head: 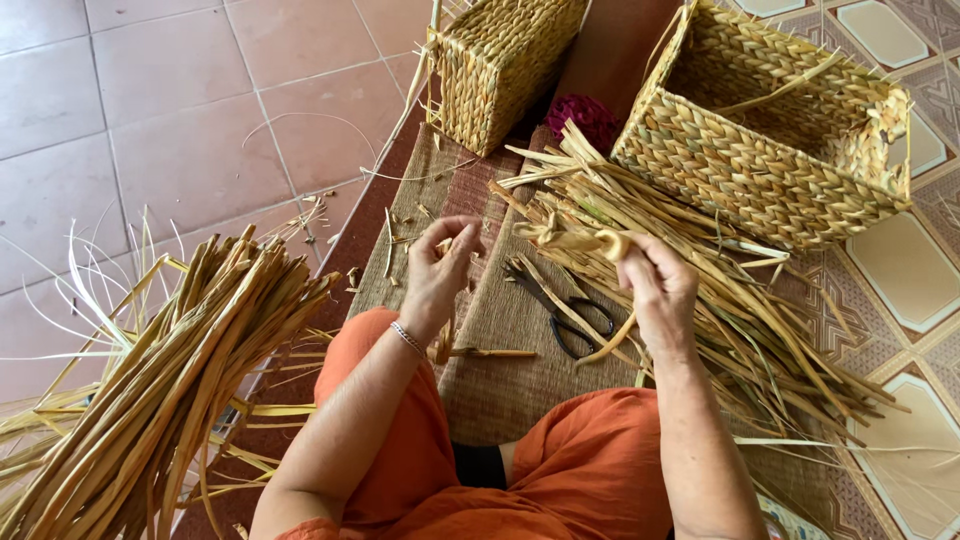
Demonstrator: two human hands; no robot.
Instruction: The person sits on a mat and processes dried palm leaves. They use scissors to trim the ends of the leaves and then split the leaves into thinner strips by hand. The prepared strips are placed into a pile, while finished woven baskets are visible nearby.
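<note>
We hold a dried reed strand (575, 240) across our lap: the right hand (655, 285) is clenched round its curled end, and the left hand (440, 270) pinches the other end between fingertips, apparently to keep it taut for twisting. Black scissors (570, 315) lie on the woven mat (500, 370) between the hands, within easy reach. Loose reeds (740, 320) fan out just beyond the right hand; a thicker bundle (170, 380) rests left of the left hand. Two woven baskets (770, 130) stand beyond both hands.
</note>
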